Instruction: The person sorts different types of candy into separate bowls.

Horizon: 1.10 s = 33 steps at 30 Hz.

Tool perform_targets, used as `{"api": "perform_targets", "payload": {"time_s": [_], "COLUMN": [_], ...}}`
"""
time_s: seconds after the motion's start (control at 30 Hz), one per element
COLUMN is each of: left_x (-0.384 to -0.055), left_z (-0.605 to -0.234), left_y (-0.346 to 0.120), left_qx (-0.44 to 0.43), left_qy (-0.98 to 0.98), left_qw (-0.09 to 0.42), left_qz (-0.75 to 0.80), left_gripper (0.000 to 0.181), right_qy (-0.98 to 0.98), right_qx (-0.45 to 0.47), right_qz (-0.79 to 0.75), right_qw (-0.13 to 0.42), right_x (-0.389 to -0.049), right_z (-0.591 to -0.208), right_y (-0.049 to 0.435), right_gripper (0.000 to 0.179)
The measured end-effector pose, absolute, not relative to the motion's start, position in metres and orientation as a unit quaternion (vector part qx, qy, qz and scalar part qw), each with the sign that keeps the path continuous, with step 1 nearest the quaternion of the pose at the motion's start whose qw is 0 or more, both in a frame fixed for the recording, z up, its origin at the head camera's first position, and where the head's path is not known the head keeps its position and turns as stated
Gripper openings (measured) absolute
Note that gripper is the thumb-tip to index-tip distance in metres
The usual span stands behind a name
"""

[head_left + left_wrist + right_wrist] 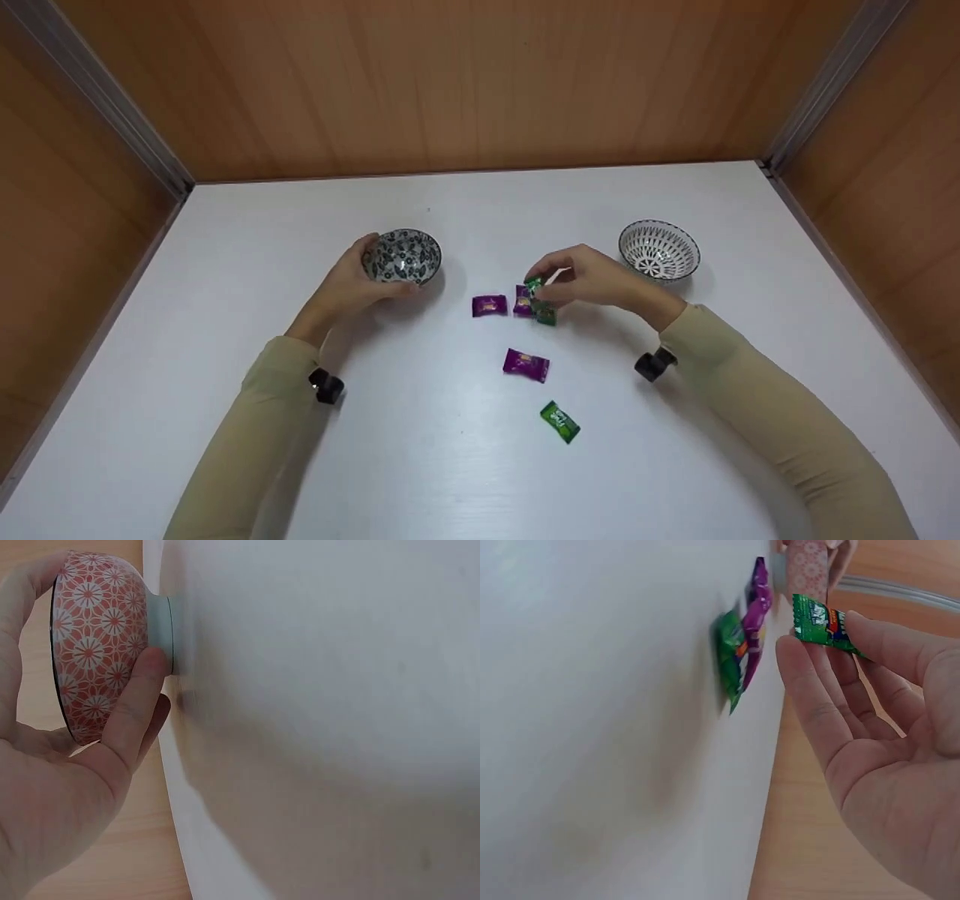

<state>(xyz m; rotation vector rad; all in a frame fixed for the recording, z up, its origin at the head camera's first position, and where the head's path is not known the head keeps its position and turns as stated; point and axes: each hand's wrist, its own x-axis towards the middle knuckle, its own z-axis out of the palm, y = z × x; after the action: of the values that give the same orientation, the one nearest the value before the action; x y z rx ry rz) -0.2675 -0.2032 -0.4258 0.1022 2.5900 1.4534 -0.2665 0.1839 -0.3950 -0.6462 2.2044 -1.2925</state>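
Observation:
My left hand (351,281) grips a small bowl (405,257) by its sides; its inside shows a dark floral pattern. In the left wrist view the bowl's outside (101,645) is red with white flowers, above a pale foot. Between thumb and fingers my right hand (589,279) pinches a green-wrapped candy (821,621), held just above the table. Right below it lie another green candy (546,314) and a purple candy (522,301), touching or overlapping; the hand partly hides them in the head view.
A second purple candy (490,306) lies between the hands, with a third (526,365) nearer the front. Closest to me is a green candy (560,421). Beyond my right wrist stands a white patterned bowl (659,251). Wooden panels (480,90) border the white table (405,450).

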Motion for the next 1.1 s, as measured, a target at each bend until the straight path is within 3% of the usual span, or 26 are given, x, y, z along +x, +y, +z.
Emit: {"api": "perform_targets", "payload": {"time_s": [0.3,0.63,1.1], "left_x": [-0.266,-0.267,-0.267], "left_z": [-0.424,-0.421,-0.421], "left_y": [-0.203,-0.199,-0.199], "left_qx": [0.017,0.013,0.01], "left_qy": [0.868,0.87,0.871], "left_qw": [0.091,0.096,0.101], "left_qz": [0.488,0.484,0.48], "left_gripper": [0.127,0.126,0.128], "right_qy": [0.769,0.715,0.685], "right_qx": [-0.185,-0.163,-0.091], "right_qz": [-0.561,-0.65,-0.697], "right_qw": [0.243,0.198,0.192], "right_x": [-0.281,-0.286,-0.291], "right_z": [-0.389,-0.393,-0.406], "right_y": [0.119,0.051,0.023], "right_gripper": [0.034,0.031,0.033]}}
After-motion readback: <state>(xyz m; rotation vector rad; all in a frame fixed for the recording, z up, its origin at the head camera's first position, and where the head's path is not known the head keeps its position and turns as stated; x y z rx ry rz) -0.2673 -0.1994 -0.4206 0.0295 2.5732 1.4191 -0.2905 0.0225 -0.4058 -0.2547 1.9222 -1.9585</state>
